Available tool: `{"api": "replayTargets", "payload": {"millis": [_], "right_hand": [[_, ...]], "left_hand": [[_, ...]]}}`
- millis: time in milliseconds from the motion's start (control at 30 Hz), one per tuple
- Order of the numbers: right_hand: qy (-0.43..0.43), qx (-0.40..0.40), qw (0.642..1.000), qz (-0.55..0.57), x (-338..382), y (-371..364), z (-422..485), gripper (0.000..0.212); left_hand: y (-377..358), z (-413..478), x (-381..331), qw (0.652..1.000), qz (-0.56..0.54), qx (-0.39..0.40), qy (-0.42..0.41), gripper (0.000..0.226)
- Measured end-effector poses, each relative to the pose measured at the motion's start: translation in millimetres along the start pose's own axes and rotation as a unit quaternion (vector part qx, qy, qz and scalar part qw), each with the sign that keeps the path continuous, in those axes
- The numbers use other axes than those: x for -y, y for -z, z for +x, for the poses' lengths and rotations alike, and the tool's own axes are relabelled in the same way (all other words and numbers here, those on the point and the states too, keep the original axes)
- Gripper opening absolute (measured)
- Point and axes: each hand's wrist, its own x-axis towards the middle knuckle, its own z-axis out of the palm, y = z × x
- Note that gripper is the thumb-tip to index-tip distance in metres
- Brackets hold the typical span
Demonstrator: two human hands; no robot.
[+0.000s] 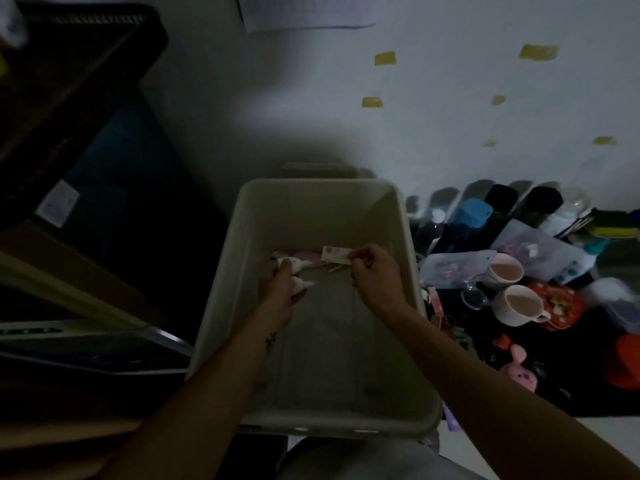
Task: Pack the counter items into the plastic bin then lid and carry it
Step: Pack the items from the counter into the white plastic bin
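Observation:
A large off-white plastic bin (401, 223) stands open in the middle of the view. Both my hands are low inside it near its far end. My left hand (282, 289) is closed around small white plush toys (297, 268). My right hand (375, 271) pinches a small paper card (334, 254) by its right edge, with thin sticks under it. A pink soft item (306, 255) lies on the bin floor just beyond. The near part of the bin floor is bare.
To the bin's right a dark counter holds two white mugs (519, 303), clear plastic bags (533, 247), a blue-lidded container (472, 211), dark bottles, a red pouch (561, 304), a pink plush (521, 370) and sponges. Dark boxes and a cabinet (86, 188) stand at the left.

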Motion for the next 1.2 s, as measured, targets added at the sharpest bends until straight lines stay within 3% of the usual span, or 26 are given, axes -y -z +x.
{"api": "replayTargets", "payload": {"millis": [133, 233, 400, 467, 667, 767, 867, 933, 1133, 1200], "right_hand": [[-0.102, 0.022, 0.994, 0.020, -16.1, -26.4, 6.5, 0.018], [-0.175, 0.017, 0.983, 0.045, -36.9, -39.3, 13.6, 0.026], [-0.273, -0.004, 0.959, 0.072, -64.5, -58.4, 28.2, 0.030], [-0.282, -0.005, 0.957, 0.071, -72.6, -68.4, 34.7, 0.032], [-0.291, -0.011, 0.955, 0.062, -89.9, -93.5, 50.5, 0.031], [-0.291, -0.009, 0.955, 0.054, -94.0, -102.8, 59.4, 0.028], [-0.290, 0.002, 0.956, 0.040, -99.3, -110.9, 70.2, 0.026], [-0.295, 0.014, 0.955, 0.034, -103.1, -117.5, 75.8, 0.026], [-0.311, 0.015, 0.950, 0.037, -109.5, -125.5, 86.0, 0.024], [-0.303, 0.024, 0.952, 0.040, -111.2, -127.0, 86.1, 0.024]], "left_hand": [[7.5, 32.4, 15.4, 0.999, -0.026, -0.020, 0.041, 0.036], [5.4, 42.6, 21.6, 0.996, -0.057, -0.044, 0.056, 0.020], [4.3, 68.8, 34.0, 0.996, -0.019, -0.051, 0.069, 0.021], [3.7, 83.0, 36.7, 0.995, -0.020, -0.052, 0.082, 0.030], [9.7, 115.3, 40.2, 0.993, 0.062, -0.083, 0.054, 0.020], [11.7, 128.2, 42.8, 0.992, 0.043, -0.110, 0.047, 0.015], [25.7, 172.2, 76.5, 0.989, 0.076, -0.122, 0.033, 0.037], [36.0, 201.7, 107.1, 0.980, 0.096, -0.170, 0.030, 0.055], [11.7, 157.9, 64.7, 0.971, 0.116, -0.210, -0.004, 0.022], [9.4, 155.9, 62.8, 0.969, 0.098, -0.229, -0.007, 0.025]]}}
